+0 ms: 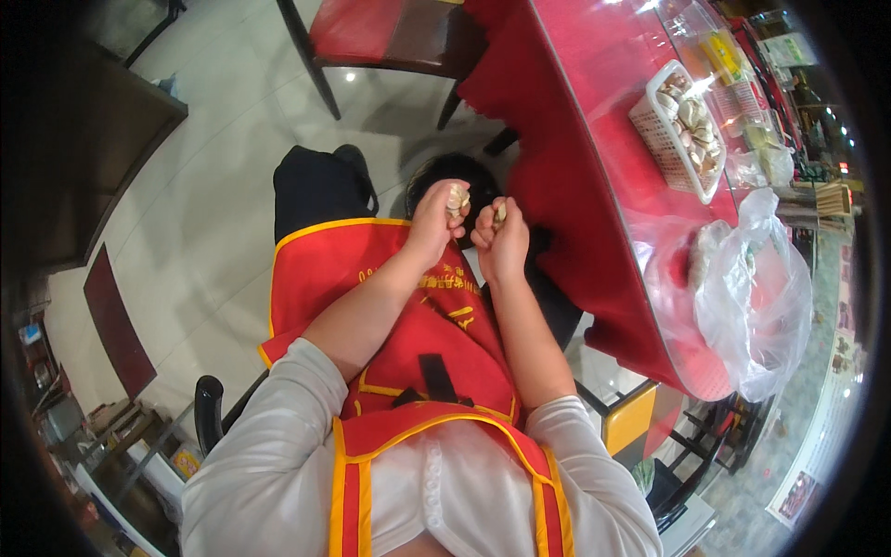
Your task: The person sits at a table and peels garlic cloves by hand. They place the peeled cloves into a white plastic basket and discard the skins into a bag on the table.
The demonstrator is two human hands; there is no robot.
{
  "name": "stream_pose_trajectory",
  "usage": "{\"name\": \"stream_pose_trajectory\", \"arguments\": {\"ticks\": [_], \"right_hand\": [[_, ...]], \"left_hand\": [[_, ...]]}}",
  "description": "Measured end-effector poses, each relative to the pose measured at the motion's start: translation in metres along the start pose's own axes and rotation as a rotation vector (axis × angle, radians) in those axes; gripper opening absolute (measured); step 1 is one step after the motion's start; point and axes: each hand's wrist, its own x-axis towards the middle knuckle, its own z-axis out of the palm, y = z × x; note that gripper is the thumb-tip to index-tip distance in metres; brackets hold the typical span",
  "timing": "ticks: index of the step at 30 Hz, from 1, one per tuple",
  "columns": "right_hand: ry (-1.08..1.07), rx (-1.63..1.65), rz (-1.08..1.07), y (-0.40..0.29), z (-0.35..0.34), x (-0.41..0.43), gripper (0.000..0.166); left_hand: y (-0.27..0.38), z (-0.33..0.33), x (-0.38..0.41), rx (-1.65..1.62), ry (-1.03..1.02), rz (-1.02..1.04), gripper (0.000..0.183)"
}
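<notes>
My left hand (433, 219) is curled around a partly broken garlic bulb (456, 199), its pale cloves showing between thumb and fingers. Beside it, a small gap away, my right hand (506, 240) pinches what looks like a garlic clove (500, 213) between thumb and bent fingers. Both hands are above my lap, over the edge of a black round container (445, 167) on the floor. Its inside is too dark to make out. On the table to the right stands a white plastic basket (672, 150) heaped with garlic bulbs (690, 125).
The table (605, 160) has a red cloth under a clear cover. A translucent plastic bag (755, 299) lies near its corner. Behind the basket are several packets (724, 59). A red and brown chair (397, 35) stands ahead. My red apron (334, 278) covers my lap.
</notes>
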Motion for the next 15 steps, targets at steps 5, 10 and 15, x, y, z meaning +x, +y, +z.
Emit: {"name": "stream_pose_trajectory", "arguments": {"ticks": [5, 10, 15], "right_hand": [[-0.099, -0.116, -0.005, -0.059, 0.037, -0.066, 0.019], [-0.103, -0.872, -1.001, -0.191, 0.091, -0.109, 0.019], [0.367, -1.678, -1.590, -0.287, 0.090, -0.036, 0.014]], "left_hand": [[0.000, -0.002, 0.008, -0.014, -0.017, -0.157, 0.027], [0.000, 0.000, 0.008, 0.132, 0.076, -0.066, 0.019], [-0.007, -0.002, 0.012, 0.089, -0.024, -0.056, 0.022]]}}
